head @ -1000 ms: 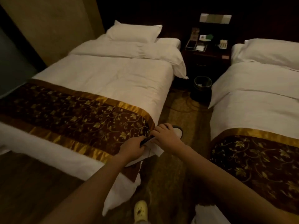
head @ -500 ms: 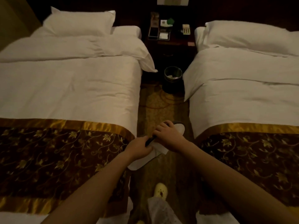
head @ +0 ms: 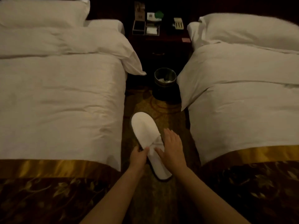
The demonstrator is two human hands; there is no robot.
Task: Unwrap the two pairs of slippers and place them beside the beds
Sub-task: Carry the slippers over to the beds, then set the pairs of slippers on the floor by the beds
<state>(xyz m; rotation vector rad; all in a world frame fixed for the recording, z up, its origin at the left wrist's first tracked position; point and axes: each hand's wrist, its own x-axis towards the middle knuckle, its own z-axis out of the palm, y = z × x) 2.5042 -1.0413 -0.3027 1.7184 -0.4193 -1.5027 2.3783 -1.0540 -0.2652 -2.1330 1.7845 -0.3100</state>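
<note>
Since 0.5 s ago the right hand has come off the slipper; its grip is loose, fingers straight, thumb touching the slipper's side. The left hand keeps its grip, pinching the slipper's left edge. The slipper points toe-away over the carpet, between left bed and right bed. Beyond stands a bin.

The white-sheeted left bed and white-sheeted right bed flank a patterned carpet aisle. Between the 2, nearer the left one, is a white cloth slipper, with the left hand at its left edge and the right hand at its right. Behind it a round dark waste bin stands before a dark wooden nightstand.
</note>
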